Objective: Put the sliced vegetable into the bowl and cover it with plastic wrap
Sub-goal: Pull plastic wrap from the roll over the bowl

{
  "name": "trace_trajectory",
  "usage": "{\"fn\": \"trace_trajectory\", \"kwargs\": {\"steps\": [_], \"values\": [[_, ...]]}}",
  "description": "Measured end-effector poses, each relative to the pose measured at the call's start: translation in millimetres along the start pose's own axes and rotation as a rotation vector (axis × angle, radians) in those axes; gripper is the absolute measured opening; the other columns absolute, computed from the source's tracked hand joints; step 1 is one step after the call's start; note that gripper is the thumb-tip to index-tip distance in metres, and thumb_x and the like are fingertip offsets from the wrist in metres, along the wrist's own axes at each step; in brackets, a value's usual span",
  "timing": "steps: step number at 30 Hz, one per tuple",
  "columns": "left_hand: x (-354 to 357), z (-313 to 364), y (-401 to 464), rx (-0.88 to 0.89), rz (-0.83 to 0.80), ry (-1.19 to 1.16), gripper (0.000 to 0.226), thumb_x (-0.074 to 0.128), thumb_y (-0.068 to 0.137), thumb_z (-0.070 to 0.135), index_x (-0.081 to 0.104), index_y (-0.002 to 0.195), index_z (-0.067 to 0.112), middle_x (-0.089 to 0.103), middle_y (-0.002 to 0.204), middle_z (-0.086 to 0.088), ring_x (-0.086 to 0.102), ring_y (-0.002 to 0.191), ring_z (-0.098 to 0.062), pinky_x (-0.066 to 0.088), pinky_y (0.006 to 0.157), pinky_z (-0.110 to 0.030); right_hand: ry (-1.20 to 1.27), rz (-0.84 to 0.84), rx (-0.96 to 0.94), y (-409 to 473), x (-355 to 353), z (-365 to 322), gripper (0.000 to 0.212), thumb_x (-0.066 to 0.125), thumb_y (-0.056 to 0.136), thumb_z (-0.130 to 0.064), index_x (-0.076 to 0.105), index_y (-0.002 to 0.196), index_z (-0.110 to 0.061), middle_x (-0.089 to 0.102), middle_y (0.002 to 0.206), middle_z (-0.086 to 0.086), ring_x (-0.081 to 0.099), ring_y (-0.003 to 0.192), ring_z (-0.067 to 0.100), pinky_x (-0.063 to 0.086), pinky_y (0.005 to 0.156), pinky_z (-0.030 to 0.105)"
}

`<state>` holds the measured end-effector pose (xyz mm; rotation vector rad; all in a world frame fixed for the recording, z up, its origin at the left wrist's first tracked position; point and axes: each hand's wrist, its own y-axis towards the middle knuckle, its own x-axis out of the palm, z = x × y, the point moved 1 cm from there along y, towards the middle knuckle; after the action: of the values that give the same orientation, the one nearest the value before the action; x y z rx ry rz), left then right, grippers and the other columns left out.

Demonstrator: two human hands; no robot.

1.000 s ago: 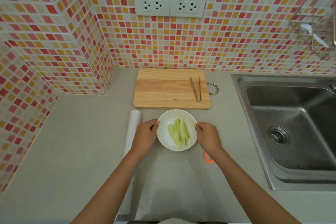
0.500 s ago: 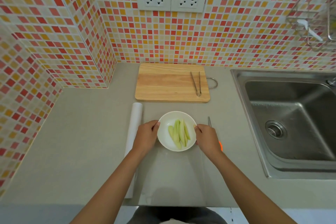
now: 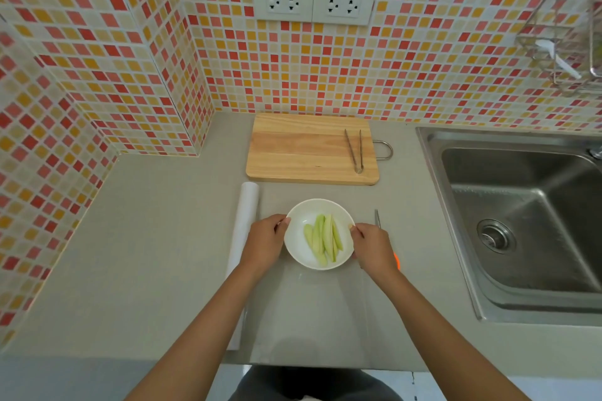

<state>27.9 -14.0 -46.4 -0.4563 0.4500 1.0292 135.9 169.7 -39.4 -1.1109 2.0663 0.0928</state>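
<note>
I see the vegetable slices (image 3: 322, 239) already lying in the bowl (image 3: 294, 249), so step 1 is done. My left hand (image 3: 265, 242) at 9 o'clock and right hand (image 3: 373, 247) at 3 o'clock grip its rim. The plastic wrap (image 3: 309, 312) sheet lies flat beneath; covering remains.
</note>
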Motion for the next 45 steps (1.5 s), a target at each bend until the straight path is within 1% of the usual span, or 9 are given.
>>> {"fn": "trace_trajectory", "kwargs": {"steps": [6, 9, 11, 15, 19, 28, 33, 37, 45], "values": [[-5, 4, -1, -0.008, 0.006, 0.025, 0.027, 0.046, 0.098, 0.027, 0.070, 0.100, 0.015, 0.065, 0.075, 0.006, 0.059, 0.070, -0.015, 0.048, 0.071, -0.031, 0.024, 0.026, -0.023, -1, 0, 3, 0.041, 0.044, 0.098, -0.017, 0.042, 0.057, -0.013, 0.043, 0.054, 0.002, 0.045, 0.060, 0.023, 0.034, 0.055, 0.029], [-23, -3, -1, -0.047, 0.249, 0.101, 0.029, 0.051, 0.096, 0.032, 0.067, 0.113, 0.015, 0.064, 0.095, -0.002, 0.060, 0.081, -0.018, 0.046, 0.074, -0.029, 0.012, 0.128, -0.029, -4, -4, 4, 0.029, 0.047, 0.097, -0.035, 0.069, 0.095, -0.017, 0.063, 0.069, 0.004, 0.062, 0.075, 0.027, 0.045, 0.066, 0.031], [-42, -16, -3, -0.125, 0.405, 0.191, 0.035, 0.054, 0.094, 0.037, 0.061, 0.119, 0.014, 0.057, 0.103, -0.006, 0.058, 0.086, -0.021, 0.046, 0.072, -0.031, -0.026, 0.251, -0.027, -5, -10, 3, 0.039, 0.045, 0.097, -0.043, 0.066, 0.115, -0.016, 0.063, 0.065, -0.001, 0.064, 0.075, 0.025, 0.048, 0.069, 0.033], [-60, -44, 0, -0.331, 0.265, 0.298, 0.061, 0.049, 0.091, 0.055, 0.051, 0.130, 0.008, 0.052, 0.125, -0.013, 0.055, 0.112, -0.031, 0.050, 0.086, -0.042, 0.002, 0.333, -0.065, -2, -16, -4, 0.039, 0.045, 0.096, -0.044, 0.068, 0.109, -0.015, 0.052, 0.054, -0.007, 0.053, 0.057, 0.013, 0.038, 0.060, 0.028], [-50, -50, 1, -0.309, 0.116, 0.278, 0.056, 0.049, 0.091, 0.055, 0.055, 0.121, 0.008, 0.060, 0.113, -0.010, 0.060, 0.098, -0.027, 0.051, 0.080, -0.039, 0.048, 0.308, -0.089, -4, -13, -16, 0.036, 0.045, 0.097, -0.043, 0.070, 0.102, -0.017, 0.058, 0.058, -0.004, 0.056, 0.061, 0.014, 0.041, 0.062, 0.029], [-48, -45, 1, -0.260, 0.155, 0.199, 0.034, 0.049, 0.096, 0.039, 0.056, 0.089, 0.007, 0.059, 0.095, -0.017, 0.052, 0.072, -0.020, 0.032, 0.053, -0.024, 0.038, 0.258, -0.100, -8, -7, -23, 0.034, 0.046, 0.097, -0.039, 0.071, 0.102, -0.015, 0.052, 0.053, -0.001, 0.054, 0.057, 0.015, 0.040, 0.057, 0.029], [-55, -16, -2, -0.112, 0.188, 0.005, 0.033, 0.049, 0.096, 0.038, 0.063, 0.095, 0.009, 0.059, 0.089, -0.014, 0.055, 0.076, -0.022, 0.039, 0.059, -0.025, 0.150, 0.261, -0.176, -9, -5, -41, 0.029, 0.052, 0.094, -0.040, 0.069, 0.094, -0.016, 0.047, 0.049, -0.007, 0.049, 0.051, 0.007, 0.039, 0.054, 0.028], [-48, 21, -5, -0.002, 0.176, -0.065, 0.028, 0.048, 0.095, 0.043, 0.064, 0.101, 0.020, 0.056, 0.089, -0.005, 0.054, 0.077, -0.012, 0.038, 0.063, -0.019, 0.262, 0.155, -0.247, -1, 0, -83, 0.041, 0.046, 0.096, -0.044, 0.060, 0.077, -0.009, 0.057, 0.060, 0.007, 0.058, 0.064, 0.025, 0.047, 0.065, 0.038], [-22, 58, -19, 0.081, 0.217, -0.160, 0.027, 0.048, 0.093, 0.048, 0.059, 0.103, 0.026, 0.055, 0.090, 0.005, 0.055, 0.076, -0.004, 0.038, 0.062, -0.018, 0.005, 0.095, -0.305, 10, 12, -127, 0.038, 0.029, 0.102, -0.039, 0.044, 0.080, -0.011, 0.055, 0.071, 0.003, 0.055, 0.071, 0.029, 0.035, 0.059, 0.034]]}}
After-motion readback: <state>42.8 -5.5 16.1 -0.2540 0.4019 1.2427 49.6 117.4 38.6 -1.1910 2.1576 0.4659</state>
